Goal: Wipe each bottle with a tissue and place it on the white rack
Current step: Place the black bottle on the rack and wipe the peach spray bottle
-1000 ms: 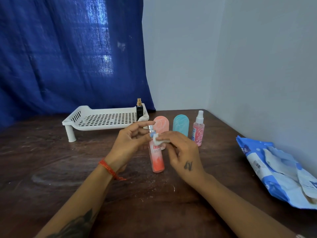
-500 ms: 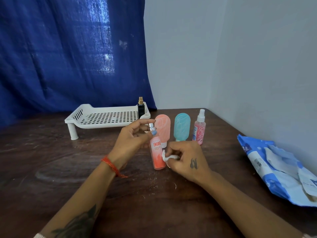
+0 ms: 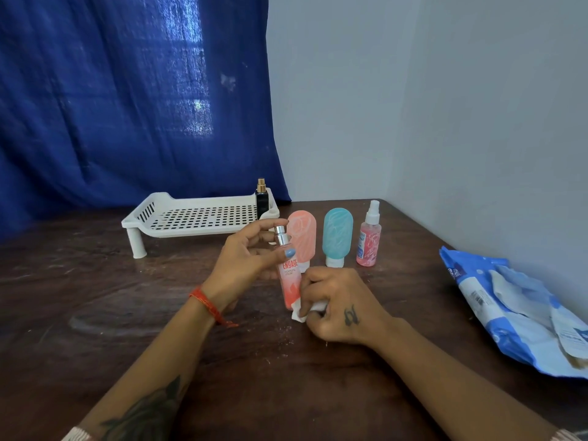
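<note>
The slim pink spray bottle [image 3: 289,278] stands upright over the wooden table [image 3: 95,297], near its middle. The left hand [image 3: 251,259] grasps its upper part, thumb on the label, fingers by the silver nozzle. The right hand [image 3: 337,305] clenches a white tissue [image 3: 302,313] against the bottle's base. Just behind stand 3 bottles: a pink tube [image 3: 304,240], a teal tube [image 3: 337,238] and a small pink sprayer [image 3: 369,240]. Far left, the white rack [image 3: 191,216] carries 1 black bottle [image 3: 262,198] at its right end. A blue wipes pack [image 3: 521,313] lies right.
</note>
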Tool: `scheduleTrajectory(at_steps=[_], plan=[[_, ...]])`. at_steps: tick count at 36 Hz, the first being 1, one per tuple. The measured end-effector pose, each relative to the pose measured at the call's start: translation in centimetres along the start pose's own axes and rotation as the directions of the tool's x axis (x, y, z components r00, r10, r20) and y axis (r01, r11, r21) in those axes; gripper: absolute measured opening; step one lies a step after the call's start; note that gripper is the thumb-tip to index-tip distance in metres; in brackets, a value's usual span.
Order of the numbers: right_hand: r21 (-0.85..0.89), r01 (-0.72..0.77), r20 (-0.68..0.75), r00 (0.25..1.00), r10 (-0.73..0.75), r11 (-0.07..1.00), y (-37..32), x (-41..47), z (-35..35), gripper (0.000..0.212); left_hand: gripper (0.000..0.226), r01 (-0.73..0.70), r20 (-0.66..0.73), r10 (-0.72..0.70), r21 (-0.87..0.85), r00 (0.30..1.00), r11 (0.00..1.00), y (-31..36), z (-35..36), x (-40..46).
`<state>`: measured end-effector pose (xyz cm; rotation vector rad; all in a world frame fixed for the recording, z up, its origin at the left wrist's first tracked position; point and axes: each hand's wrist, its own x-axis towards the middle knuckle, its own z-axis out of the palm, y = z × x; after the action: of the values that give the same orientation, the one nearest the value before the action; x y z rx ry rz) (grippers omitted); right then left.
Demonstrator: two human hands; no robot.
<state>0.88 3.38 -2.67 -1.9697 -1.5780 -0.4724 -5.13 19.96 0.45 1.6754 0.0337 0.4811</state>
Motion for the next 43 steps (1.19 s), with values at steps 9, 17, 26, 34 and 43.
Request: scheduleTrajectory(at_steps=[9, 17, 26, 34, 43], plan=[[0.018, -0.186, -0.193, 0.963, 0.185, 0.982, 2.1, 0.2, 0.6, 0.015, 0.043, 0.004, 0.03, -0.003, -0.031, 1.0, 1.0, 0.0, -0.1, 0.0], [0.145, -0.126, -0.391, 0.904, 0.174, 0.981, 2.1, 1.0, 1.0, 0.021, 0.045, 0.004, 0.077, 0.001, -0.055, 0.997, 0.998, -0.1, 0.1, 0.0], [0.166, -0.212, -0.141, 0.961, 0.236, 0.963, 1.8, 0.4, 0.8, 0.01, 0.042, 0.007, 0.044, -0.005, -0.064, 0.999, 0.998, -0.3, 0.0, 0.2], [0.49, -0.53, 0.033, 0.805, 0.592, 0.692, 0.9, 0.7, 0.2, 0.019, 0.041, -0.018, -0.05, 0.012, -0.122, 0.999, 0.992, -0.3, -0.1, 0.3], [0.76, -0.627, 0.538, 0.46, 0.707, -0.171, 0.5, 1.7, -1.1, 0.024, 0.037, -0.066, -0.122, 0.04, -0.221, 0.992, 0.973, -0.1, 0.1, 0.4]])
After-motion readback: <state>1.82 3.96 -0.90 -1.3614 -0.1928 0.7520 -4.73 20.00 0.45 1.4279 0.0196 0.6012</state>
